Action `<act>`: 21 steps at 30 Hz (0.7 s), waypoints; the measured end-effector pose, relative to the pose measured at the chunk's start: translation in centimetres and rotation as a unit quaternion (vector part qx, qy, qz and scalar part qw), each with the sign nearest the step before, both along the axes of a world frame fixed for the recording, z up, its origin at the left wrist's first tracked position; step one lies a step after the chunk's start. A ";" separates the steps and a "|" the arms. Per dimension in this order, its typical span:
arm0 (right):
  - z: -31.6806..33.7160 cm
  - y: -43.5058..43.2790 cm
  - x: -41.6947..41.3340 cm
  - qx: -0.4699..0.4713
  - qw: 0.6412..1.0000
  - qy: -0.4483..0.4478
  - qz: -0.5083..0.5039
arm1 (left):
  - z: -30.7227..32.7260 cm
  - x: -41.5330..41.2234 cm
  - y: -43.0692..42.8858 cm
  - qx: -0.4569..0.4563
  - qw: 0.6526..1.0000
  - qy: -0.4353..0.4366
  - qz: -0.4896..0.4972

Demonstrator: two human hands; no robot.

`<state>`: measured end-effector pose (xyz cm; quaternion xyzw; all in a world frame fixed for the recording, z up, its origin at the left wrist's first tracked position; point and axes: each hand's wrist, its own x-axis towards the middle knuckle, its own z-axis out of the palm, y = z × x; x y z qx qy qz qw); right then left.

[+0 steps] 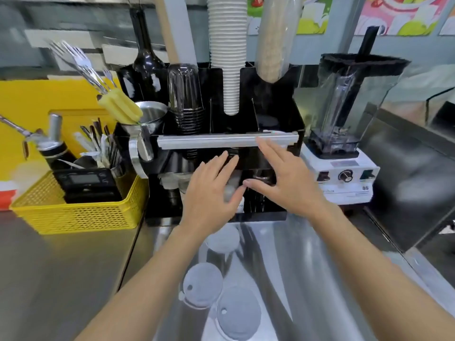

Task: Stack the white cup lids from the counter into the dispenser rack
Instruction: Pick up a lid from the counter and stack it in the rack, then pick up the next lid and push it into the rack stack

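My left hand (pixel 211 190) and right hand (pixel 283 178), fingers spread, grips holding nothing, settle white lid stack (pixel 230 190) in dispenser rack (pixel 261 215) at 12 o'clock. Three lids (pixel 203 286) wait on surface (pixel 307 267), 6 o'clock.

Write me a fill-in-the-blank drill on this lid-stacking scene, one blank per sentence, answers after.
1. Loose white lids lie on the steel ____.
2. Both hands, left hand and right hand, reach into the black ____.
3. The basket left of the rack is ____ in colour.
4. Right of the rack stands a ____ with a clear jug.

Answers: counter; rack; yellow; blender
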<state>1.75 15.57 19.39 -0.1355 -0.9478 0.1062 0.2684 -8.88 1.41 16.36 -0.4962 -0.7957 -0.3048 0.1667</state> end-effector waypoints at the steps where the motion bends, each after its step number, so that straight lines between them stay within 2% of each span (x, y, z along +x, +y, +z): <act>1: -1.1 -0.9 0.3 -0.008 1.000 -0.008 0.004 | -1.0 0.3 -0.9 -0.014 1.000 -0.007 0.004; 10: -11.7 -7.2 3.5 -0.146 0.979 -0.141 0.016 | -11.3 4.6 -6.8 -0.111 0.990 -0.090 -0.003; 15: -16.7 -9.9 6.3 -0.186 0.957 -0.224 -0.007 | -15.6 7.6 -8.9 -0.194 0.971 -0.138 -0.028; 21: -19.6 -11.6 8.6 -0.220 0.933 -0.286 -0.016 | -18.1 9.2 -10.4 -0.263 0.957 -0.115 -0.039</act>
